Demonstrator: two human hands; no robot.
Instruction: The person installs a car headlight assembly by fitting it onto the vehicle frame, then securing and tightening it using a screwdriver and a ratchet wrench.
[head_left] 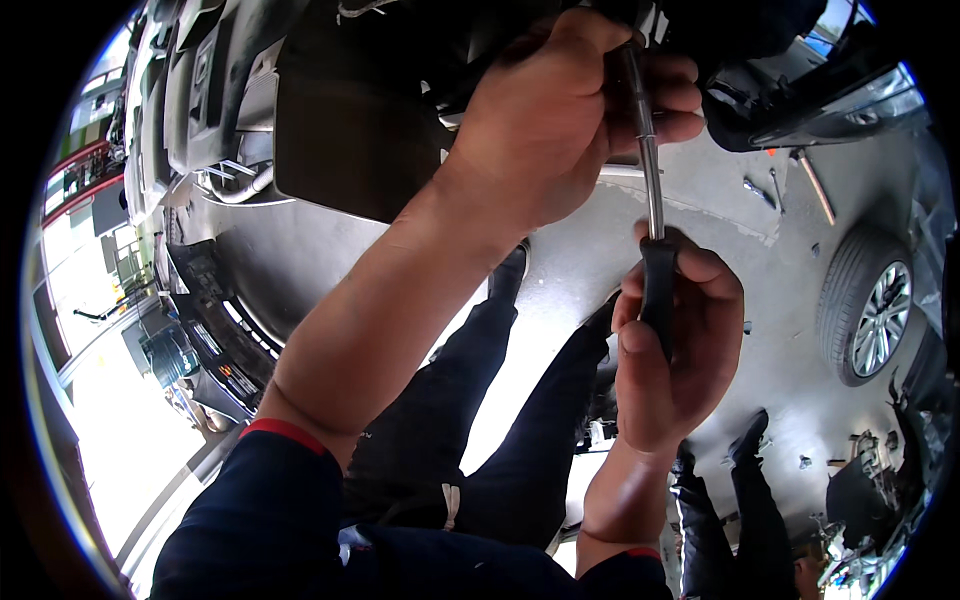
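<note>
My right hand point(690, 340) is closed around the black handle of a long driver point(653, 185), thumb along the grip. The driver stands nearly upright in view, its stepped steel shaft running up to my left hand point(550, 120). The fingers of that hand curl behind the upper shaft, and its thumb presses near the top end. Whatever the tip meets is lost in the dark vehicle underside or front section point(420, 50) above. A flat dark panel point(340, 140) hangs to the left of my left wrist.
On the grey floor to the right lie a wheel with a tyre point(865, 305), a copper-coloured rod point(815, 185) and small tools point(760, 192). Removed car parts point(215, 340) sit at left. Another person's legs point(735, 500) show at lower right, near a pile of parts point(865, 500).
</note>
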